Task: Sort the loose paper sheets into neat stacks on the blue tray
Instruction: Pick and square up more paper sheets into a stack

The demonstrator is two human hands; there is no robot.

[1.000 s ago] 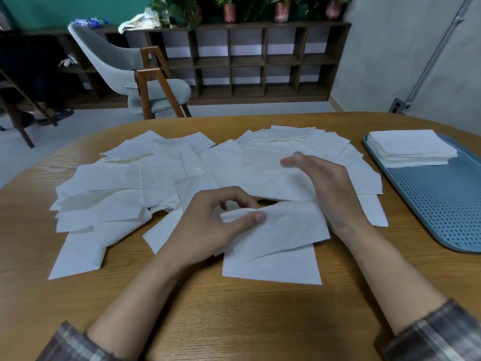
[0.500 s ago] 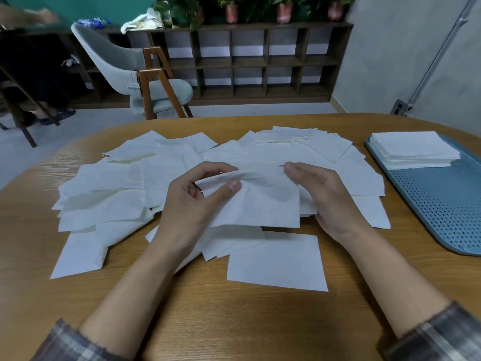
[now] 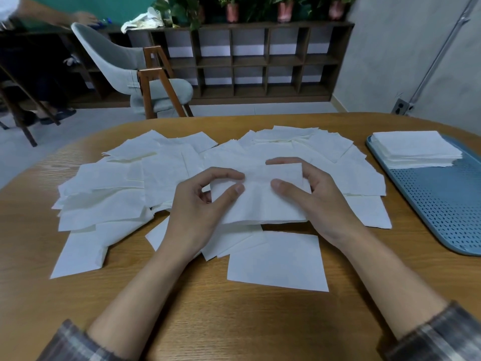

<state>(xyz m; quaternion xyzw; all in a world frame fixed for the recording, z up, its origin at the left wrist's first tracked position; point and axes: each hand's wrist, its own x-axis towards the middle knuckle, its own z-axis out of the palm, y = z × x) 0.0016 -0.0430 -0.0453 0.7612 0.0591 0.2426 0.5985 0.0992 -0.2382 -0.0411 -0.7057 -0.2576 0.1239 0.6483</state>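
My left hand [image 3: 197, 204] and right hand [image 3: 312, 196] each pinch a side of a paper sheet [image 3: 263, 201], so I can hold it flat and straight. Loose sheets [image 3: 117, 194] lie spread on the table [image 3: 234, 321] under it. One neat stack [image 3: 413, 148] sits on the blue tray [image 3: 442, 204], far right.

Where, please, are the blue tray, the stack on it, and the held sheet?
blue tray [image 3: 442, 204], head view, bare perforated floor.
stack [image 3: 416, 145], head view, top sheet.
held sheet [image 3: 260, 203], head view, its creased middle.
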